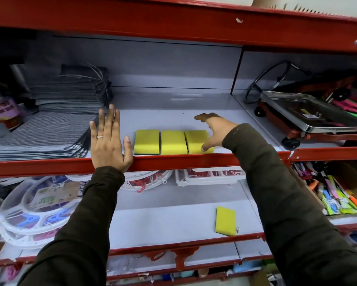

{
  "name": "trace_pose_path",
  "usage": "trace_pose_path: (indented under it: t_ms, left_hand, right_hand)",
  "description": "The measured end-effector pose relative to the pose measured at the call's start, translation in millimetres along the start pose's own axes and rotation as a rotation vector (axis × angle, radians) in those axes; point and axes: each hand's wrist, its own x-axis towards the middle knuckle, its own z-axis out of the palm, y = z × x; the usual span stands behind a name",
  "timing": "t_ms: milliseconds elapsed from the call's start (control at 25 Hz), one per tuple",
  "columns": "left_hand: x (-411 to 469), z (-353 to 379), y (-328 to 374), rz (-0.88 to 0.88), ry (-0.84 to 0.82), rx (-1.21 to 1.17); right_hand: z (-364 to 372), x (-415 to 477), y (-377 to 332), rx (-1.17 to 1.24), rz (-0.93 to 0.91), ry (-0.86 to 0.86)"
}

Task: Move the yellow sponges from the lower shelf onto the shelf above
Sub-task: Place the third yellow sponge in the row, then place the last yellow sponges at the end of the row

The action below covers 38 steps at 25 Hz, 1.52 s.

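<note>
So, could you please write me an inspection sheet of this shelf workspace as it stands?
Surface: grey upper shelf with a red front lip; grey lower shelf below it.
Job's things: three yellow sponges side by side at the upper shelf's front; one yellow sponge lies on the lower shelf.
Clutter: stacked grey cloths at left; wheeled metal trolley at right; round clear plastic peg hangers at lower left; packaged items at lower right.
Grippers: left hand open, empty, beside the row; right hand open, thumb touching the rightmost sponge.
Cables: nothing seen.
Surroundings: red metal shop racking.
</note>
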Motion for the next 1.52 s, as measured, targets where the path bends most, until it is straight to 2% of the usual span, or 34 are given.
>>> trace_pose_path:
  t_ms: [80,160,280,400,560,680,800,960,1280,1520]
  left_hand:
    - [0.5,0.3,-0.2,-0.007,-0.014,0.007]
    - [0.7,0.0,-0.1,-0.009,-0.024,0.013]
    - [1.5,0.0,0.6,-0.010,-0.030,0.011]
    - [2.1,-1.8,0.8,-0.017,-0.032,0.013]
    - [1.9,-2.2,1.0,-0.001,-0.019,0.013]
    - [2.7,-2.7,1.6,0.004,-0.007,0.011]
    - [2.8,-2.7,1.6,0.004,-0.014,0.018]
    - [3.2,-3.6,3.0,0.001,-0.025,0.017]
    - [3.4,-6.2,3.1,-0.013,-0.054,0.017]
    - [3.8,-5.3,1.8,-0.018,-0.057,0.005]
  right_hand:
    - [-1.4,-29.1,2.6,0.115,-0.032,0.079]
    - [10.7,-55.7,7.1,0.202,-0.068,0.017]
    - [62.6,-69.8,20.9,0.192,0.039,-0.308]
    - [131.7,-54.7,51.3,-0.018,0.309,-0.532]
    - [211.3,-44.7,94.1,-0.118,0.491,-0.547]
    - [250.2,-54.8,113.5,-0.143,0.531,-0.532]
    - [266.0,-63.5,118.3,-0.100,0.540,-0.427]
    - [243.8,-63.3,99.7,-0.105,0.443,-0.349]
    - [114.3,-64.1,35.8,-0.201,0.244,-0.443]
    - [1.1,-93.6,4.8,-0.106,0.118,-0.187]
